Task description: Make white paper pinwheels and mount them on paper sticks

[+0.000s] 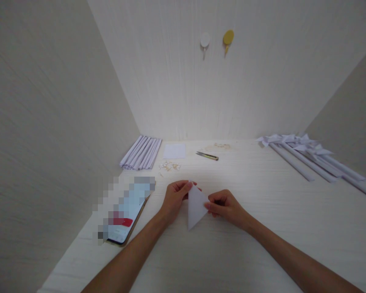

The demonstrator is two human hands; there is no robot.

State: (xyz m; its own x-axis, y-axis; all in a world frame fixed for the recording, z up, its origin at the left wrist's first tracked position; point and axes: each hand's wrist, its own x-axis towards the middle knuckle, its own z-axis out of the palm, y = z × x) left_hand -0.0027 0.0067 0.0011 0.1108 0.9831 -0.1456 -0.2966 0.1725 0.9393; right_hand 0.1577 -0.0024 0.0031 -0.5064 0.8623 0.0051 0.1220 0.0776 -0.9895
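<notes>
Folding in hand: left hand (174,198) and right hand (224,206) both pinch the paper triangle (196,208) shut-fingered. Next fold likely needs edges aligned, then creased.

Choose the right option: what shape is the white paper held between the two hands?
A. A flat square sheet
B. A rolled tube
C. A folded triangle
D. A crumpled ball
C: the left hand and right hand pinch a white folded paper whose straight edges narrow to a point facing the person, above the table.
</notes>
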